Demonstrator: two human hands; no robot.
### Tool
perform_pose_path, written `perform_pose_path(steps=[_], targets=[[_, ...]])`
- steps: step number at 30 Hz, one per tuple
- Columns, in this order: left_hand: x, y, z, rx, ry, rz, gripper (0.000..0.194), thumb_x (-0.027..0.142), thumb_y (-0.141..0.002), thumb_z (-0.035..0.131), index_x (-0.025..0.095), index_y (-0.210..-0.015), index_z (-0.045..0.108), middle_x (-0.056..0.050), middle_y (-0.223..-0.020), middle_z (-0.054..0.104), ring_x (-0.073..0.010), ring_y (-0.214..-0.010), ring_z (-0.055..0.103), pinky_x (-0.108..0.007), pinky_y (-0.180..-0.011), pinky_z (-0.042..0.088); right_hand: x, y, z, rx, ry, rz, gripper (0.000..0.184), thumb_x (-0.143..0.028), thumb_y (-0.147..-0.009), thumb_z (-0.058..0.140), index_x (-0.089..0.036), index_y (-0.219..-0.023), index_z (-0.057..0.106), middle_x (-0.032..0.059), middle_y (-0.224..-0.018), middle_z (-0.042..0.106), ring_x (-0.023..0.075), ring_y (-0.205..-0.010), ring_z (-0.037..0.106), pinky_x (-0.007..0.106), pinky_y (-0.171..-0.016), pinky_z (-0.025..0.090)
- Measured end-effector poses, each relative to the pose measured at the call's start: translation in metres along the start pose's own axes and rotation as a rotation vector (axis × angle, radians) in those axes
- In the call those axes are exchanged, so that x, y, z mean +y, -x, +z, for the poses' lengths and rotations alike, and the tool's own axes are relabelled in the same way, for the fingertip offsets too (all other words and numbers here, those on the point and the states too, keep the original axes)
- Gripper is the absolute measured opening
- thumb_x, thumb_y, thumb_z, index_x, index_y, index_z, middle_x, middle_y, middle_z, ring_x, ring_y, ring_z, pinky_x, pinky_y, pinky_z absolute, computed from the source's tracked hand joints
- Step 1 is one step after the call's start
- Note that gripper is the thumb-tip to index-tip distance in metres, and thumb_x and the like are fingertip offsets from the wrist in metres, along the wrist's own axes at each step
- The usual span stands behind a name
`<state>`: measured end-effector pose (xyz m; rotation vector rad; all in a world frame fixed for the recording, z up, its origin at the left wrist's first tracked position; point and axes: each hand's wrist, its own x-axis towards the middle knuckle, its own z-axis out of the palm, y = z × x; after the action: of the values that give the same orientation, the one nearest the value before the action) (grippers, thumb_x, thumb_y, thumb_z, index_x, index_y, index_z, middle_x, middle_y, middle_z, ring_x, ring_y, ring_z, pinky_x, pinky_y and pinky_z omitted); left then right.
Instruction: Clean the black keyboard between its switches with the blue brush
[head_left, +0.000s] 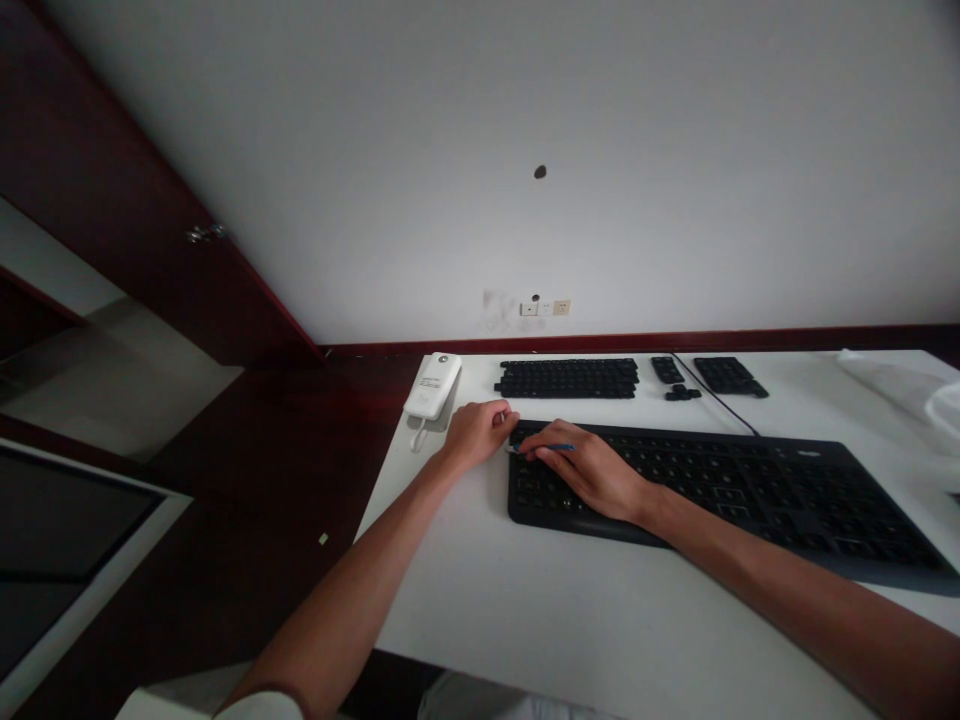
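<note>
A black keyboard (720, 490) lies across the white table, its key sockets showing where the keycaps are off. At its upper left corner, my left hand (480, 432) is closed, fingers curled against the edge. My right hand (592, 470) rests over the left end of the keyboard, pinching a thin blue stick (561, 447) with a pale tip low among the sockets. Whether that tip is a brush or a swab is too small to tell. Behind the keyboard lie black keycaps (566, 378) set out in rows.
Smaller keycap groups (726, 375) sit to the right, with the keyboard's cable (716, 395) running between them. A white power bank (433, 387) with a strap stands near the table's left edge. Clear plastic wrapping (892, 385) lies far right. The wall has sockets (546, 308).
</note>
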<state>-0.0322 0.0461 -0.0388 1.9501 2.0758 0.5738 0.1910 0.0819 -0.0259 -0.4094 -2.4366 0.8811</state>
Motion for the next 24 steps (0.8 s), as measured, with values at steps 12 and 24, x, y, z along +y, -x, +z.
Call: perform_pose_path(steps=[12, 24], targets=[[-0.0003, 0.0, -0.0003, 0.0, 0.007, 0.009, 0.04, 0.051, -0.098, 0.047, 0.023, -0.082, 0.069, -0.002, -0.074, 0.07, -0.0175, -0.068, 0.059, -0.028, -0.06, 0.025, 0.0031, 0.0013, 0.0004, 0.045, -0.025, 0.024, 0.031, -0.031, -0.109, 0.04, -0.023, -0.118, 0.068, 0.009, -0.112, 0.072, 0.023, -0.105, 0.066, 0.041, -0.096, 0.055], [0.0019, 0.0003, -0.0019, -0.003, 0.014, 0.004, 0.038, 0.049, -0.099, 0.047, 0.023, -0.084, 0.071, -0.002, -0.075, 0.07, -0.0175, -0.068, 0.059, -0.028, -0.061, 0.026, 0.0007, -0.0001, -0.0009, 0.027, -0.022, 0.028, 0.031, -0.033, -0.108, 0.042, -0.024, -0.117, 0.071, 0.0096, -0.111, 0.071, 0.0241, -0.103, 0.065, 0.044, -0.096, 0.056]])
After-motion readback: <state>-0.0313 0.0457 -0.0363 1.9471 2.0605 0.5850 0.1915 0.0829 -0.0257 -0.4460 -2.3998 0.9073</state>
